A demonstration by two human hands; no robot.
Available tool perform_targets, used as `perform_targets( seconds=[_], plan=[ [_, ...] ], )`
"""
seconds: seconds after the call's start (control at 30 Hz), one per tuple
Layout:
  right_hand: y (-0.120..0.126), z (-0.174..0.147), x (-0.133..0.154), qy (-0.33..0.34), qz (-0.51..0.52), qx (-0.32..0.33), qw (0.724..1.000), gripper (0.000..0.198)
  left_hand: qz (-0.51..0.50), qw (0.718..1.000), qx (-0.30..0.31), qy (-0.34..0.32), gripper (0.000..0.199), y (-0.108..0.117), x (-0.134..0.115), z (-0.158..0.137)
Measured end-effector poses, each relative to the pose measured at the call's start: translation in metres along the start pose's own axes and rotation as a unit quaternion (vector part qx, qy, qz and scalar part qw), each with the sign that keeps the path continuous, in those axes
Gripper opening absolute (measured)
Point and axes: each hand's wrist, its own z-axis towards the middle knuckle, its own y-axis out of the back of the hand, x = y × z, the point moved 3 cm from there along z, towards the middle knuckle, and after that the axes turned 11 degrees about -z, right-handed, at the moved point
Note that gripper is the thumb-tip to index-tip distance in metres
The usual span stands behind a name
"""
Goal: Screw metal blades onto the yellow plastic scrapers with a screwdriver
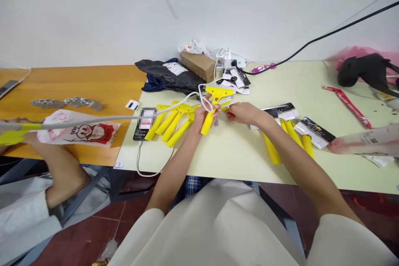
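Note:
My left hand (201, 117) is closed around the handle of a yellow scraper (208, 120), its wide head pointing away from me. To the right of it, my right hand (245, 113) is closed on a small red object (230, 115), mostly hidden by the fingers, so its kind cannot be made out. Several more yellow scrapers (174, 121) lie in a group left of my left hand. Under and beyond my right forearm are other yellow scrapers (292, 134), next to black-and-white packaging cards (315, 133). A white cable (183, 102) passes in front of the scrapers and loops near my left hand.
A black plastic parcel (174, 77), a cardboard box (198, 65) and a power strip (233, 61) stand at the back. A red strip wrapper (349, 107) lies right. A person's arm (59, 162) rests by the orange table (112, 87), near a printed bag (84, 129).

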Motion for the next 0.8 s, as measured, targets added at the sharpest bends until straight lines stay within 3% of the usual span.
perform_targets(
  seconds=[0.37,0.53,0.7,0.8],
  plan=[
    [-0.006,0.008,0.004,0.024,0.024,-0.005,0.999,0.02,0.01,0.999,-0.031,0.013,0.067,0.009,0.003,0.003],
    [-0.002,0.008,0.002,0.025,0.028,0.0,0.999,0.017,0.016,1.0,-0.003,0.002,0.065,0.003,0.001,0.001],
    [0.001,0.0,-0.001,0.012,0.027,0.006,1.0,0.017,0.046,0.999,0.012,0.01,0.05,0.001,0.001,0.003],
    [0.004,-0.004,-0.002,-0.003,0.023,0.018,1.0,0.018,0.032,0.999,0.03,0.013,0.055,0.001,0.002,0.004]
  ],
)
